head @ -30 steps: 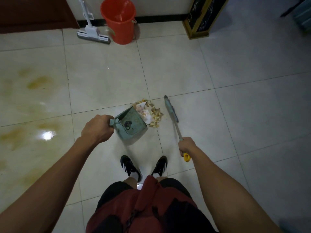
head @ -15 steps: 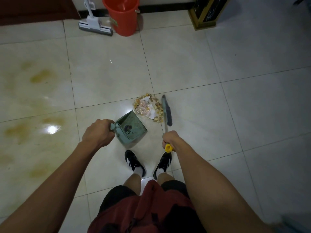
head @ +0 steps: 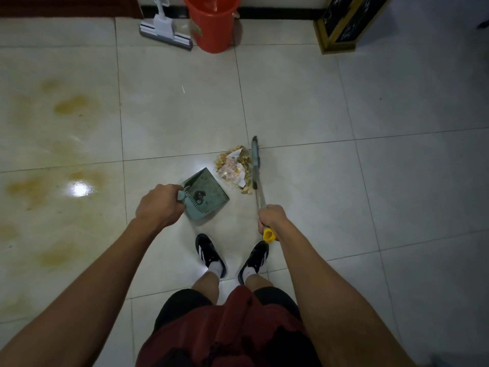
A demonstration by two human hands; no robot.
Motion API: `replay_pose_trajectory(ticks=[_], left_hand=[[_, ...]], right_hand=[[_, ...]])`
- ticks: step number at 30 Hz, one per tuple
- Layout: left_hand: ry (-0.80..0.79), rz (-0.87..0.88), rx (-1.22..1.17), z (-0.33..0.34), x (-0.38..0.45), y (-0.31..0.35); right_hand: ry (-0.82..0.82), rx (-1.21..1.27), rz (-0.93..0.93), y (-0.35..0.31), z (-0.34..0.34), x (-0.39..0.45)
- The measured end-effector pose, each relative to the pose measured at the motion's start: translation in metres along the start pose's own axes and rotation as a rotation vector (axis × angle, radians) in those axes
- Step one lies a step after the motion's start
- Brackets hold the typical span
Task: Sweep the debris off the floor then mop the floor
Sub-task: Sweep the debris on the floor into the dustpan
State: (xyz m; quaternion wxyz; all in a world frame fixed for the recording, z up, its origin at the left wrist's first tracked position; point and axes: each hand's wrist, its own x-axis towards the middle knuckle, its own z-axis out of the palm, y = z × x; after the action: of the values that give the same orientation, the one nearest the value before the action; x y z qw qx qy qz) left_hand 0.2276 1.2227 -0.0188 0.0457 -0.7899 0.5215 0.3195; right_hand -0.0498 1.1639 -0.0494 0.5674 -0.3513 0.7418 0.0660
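Left hand (head: 158, 205): closed in a fist around the handle of the dustpan (head: 206, 194); the hand hides most of the handle.
Right hand (head: 272, 217): closed around the shaft of the broom (head: 255, 160), just above its yellow end cap.
Debris (head: 234, 166): one small pile of yellowish bits and a crumpled wrapper. It lies on the floor (head: 317, 102) between the broom head and the mouth of the dustpan. It touches the broom head and is just beside the pan, not inside it.
Dustpan: green and held low, with its mouth turned toward the pile. I cannot tell whether its front edge sits flat on the tile.
Mop (head: 165, 30) and bucket (head: 211, 22): side by side at the wall, well apart from the pile.
Stains (head: 71, 107): yellow-brown patches on the shiny tiles to the left.
Stage, as I judge: the sweeping part is going on, because the pile is on the floor.
Risk 1: if the pan edge is lifted, small bits can slide under it and remain on the tile.
Risk 2: a stroke that is too strong can throw the light wrapper over or past the pan.
Risk 3: the pan is held with one hand only, so the broom can push it back and the pile would spread.
Risk 4: bits pushed to the left can reach the stains and may stick there.
Risk 5: the shoes (head: 210, 254) are near, so a step forward could crush the pile.
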Motion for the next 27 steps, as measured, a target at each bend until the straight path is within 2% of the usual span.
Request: replay_pose_trajectory(ticks=[1, 5, 15, 21, 27], left_hand=[[0.003, 0.0, 0.005, 0.0, 0.001, 0.001], [0.006, -0.002, 0.014, 0.0, 0.006, 0.004], [0.034, -0.146, -0.08, -0.003, 0.026, 0.012], [0.045, -0.187, -0.057, 0.0, 0.037, 0.018], [0.037, -0.189, -0.045, 0.005, 0.037, 0.043]], right_hand=[[0.061, 0.023, 0.019, 0.007, -0.002, 0.003], [0.113, -0.001, -0.016, 0.016, -0.013, 0.008], [0.168, -0.334, -0.123, -0.006, -0.051, 0.051], [0.091, -0.502, -0.154, -0.017, -0.081, 0.071], [-0.018, -0.627, -0.174, -0.015, -0.077, 0.076]])
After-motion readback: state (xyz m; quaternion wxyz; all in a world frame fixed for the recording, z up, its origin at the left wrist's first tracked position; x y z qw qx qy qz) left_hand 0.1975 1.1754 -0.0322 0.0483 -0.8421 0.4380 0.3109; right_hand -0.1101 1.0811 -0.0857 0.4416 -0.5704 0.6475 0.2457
